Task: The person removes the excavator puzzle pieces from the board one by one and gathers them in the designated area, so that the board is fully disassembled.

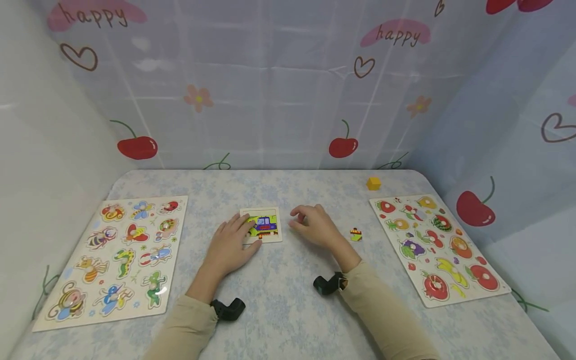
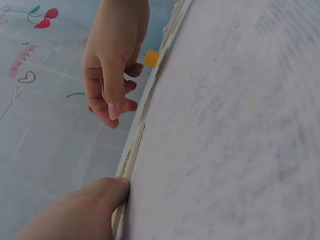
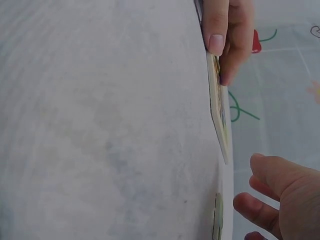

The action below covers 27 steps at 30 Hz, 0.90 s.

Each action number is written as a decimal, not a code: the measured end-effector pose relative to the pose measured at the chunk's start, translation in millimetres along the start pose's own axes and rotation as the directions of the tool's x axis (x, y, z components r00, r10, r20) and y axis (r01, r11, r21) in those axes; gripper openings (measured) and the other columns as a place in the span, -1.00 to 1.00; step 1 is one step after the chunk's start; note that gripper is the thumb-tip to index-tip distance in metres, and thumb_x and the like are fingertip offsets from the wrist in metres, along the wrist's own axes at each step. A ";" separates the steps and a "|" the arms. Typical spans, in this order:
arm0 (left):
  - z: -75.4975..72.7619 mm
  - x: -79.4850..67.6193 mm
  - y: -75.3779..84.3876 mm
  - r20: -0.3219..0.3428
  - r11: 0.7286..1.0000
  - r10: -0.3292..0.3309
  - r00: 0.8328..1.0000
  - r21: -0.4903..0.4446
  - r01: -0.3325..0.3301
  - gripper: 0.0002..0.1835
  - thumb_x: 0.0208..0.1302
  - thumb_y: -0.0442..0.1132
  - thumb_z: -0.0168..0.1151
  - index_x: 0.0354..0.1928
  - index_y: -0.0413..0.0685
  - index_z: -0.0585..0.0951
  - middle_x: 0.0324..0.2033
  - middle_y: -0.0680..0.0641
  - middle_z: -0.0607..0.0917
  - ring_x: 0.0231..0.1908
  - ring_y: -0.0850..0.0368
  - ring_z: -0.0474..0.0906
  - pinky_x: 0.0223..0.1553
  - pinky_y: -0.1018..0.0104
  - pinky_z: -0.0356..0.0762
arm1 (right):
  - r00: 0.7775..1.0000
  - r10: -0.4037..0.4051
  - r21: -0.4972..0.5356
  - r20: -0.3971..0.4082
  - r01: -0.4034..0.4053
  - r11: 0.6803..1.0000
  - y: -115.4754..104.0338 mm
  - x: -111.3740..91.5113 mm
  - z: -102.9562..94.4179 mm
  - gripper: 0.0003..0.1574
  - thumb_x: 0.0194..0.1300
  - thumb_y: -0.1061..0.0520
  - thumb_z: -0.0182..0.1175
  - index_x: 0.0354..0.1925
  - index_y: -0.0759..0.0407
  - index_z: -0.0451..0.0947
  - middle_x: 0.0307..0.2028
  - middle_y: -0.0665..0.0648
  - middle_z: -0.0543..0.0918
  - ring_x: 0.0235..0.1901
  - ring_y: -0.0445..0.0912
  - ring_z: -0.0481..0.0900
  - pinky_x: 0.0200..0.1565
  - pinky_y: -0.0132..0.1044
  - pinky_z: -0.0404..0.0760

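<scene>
Sm. puzzle tray [image 1: 280, 227], qty 1, at ctr of frame, flat on surface [image 1: 279, 310]; blue vehicle pic inside, R edge and R part of far edge uncovered. L hand [image 1: 234, 243] over tray's L part: fingers extended, resting on its face, thumb against near edge, not curled round it. R hand [image 1: 314, 226] just R of tray, apart from it: fingers loosely bent, gap betw. thumb and fingertips, nothing held. Loose puzzle pc [image 1: 356, 234], qty 1, ctr-right, beyond R wrist, approx. midway betw. R hand and fruit board [image 1: 418, 274]. Room: narrow gap tray to R hand; wider gap insect board [image 1: 139, 250] to L hand; broad strip betw. forearms at bottom ctr; another along far edge, behind tray. Large boards, qty 2: insect one at left, 12 pics (4 rows x 3), its L edge near surface's L edge; fruit one at right, lower R corner at surface's R edge. Yellow cube [image 1: 373, 183], qty 1, upper right of surface nr far edge, well apart from both hands. Blk wrist cams [image 1: 228, 309], qty 2, one per wrist.
</scene>
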<state>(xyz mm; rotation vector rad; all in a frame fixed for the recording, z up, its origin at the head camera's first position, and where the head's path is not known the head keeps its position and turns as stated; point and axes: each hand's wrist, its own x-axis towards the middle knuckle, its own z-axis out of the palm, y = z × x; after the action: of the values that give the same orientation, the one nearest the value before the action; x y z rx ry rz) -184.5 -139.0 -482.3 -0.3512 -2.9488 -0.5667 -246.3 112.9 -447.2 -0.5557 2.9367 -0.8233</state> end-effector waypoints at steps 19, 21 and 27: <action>-0.5 5.3 3.5 0.069 0.994 -0.107 0.992 -0.015 0.108 -0.29 0.50 0.17 -0.18 0.58 0.09 0.05 0.58 -0.05 0.01 0.58 -0.12 -0.20 0.51 -0.27 -0.21 | 0.992 -0.051 -0.057 0.116 0.058 0.997 -29.5 30.0 12.9 -0.54 0.36 -0.08 0.26 0.20 -0.08 0.59 -0.32 -0.08 0.59 -0.23 -0.09 0.38 -0.24 -0.26 0.40; 0.4 5.8 3.5 0.082 0.992 -0.124 0.989 -0.018 0.126 -0.28 0.51 0.18 -0.20 0.59 0.08 0.02 0.59 -0.05 -0.02 0.59 -0.13 -0.23 0.51 -0.28 -0.25 | 0.990 -0.050 -0.070 0.130 0.059 0.996 -31.5 31.9 14.5 -0.53 0.37 -0.08 0.26 0.21 -0.07 0.58 -0.33 -0.07 0.59 -0.24 -0.08 0.37 -0.25 -0.27 0.38; 4.9 8.6 6.2 0.128 0.987 -0.163 0.978 0.006 0.164 -0.23 0.49 0.23 -0.25 0.60 0.07 -0.06 0.60 -0.05 -0.11 0.59 -0.12 -0.30 0.51 -0.29 -0.36 | 0.989 -0.050 -0.126 0.139 0.068 0.990 -33.4 36.1 19.9 -0.56 0.38 -0.11 0.24 0.17 -0.07 0.61 -0.39 -0.05 0.55 -0.29 -0.09 0.36 -0.32 -0.29 0.33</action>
<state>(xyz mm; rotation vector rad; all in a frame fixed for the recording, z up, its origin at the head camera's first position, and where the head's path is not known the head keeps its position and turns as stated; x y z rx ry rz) -191.7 -129.8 -483.3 -0.1514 -3.1211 -0.5915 -266.4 63.8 -445.3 -0.6810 2.8758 -0.5761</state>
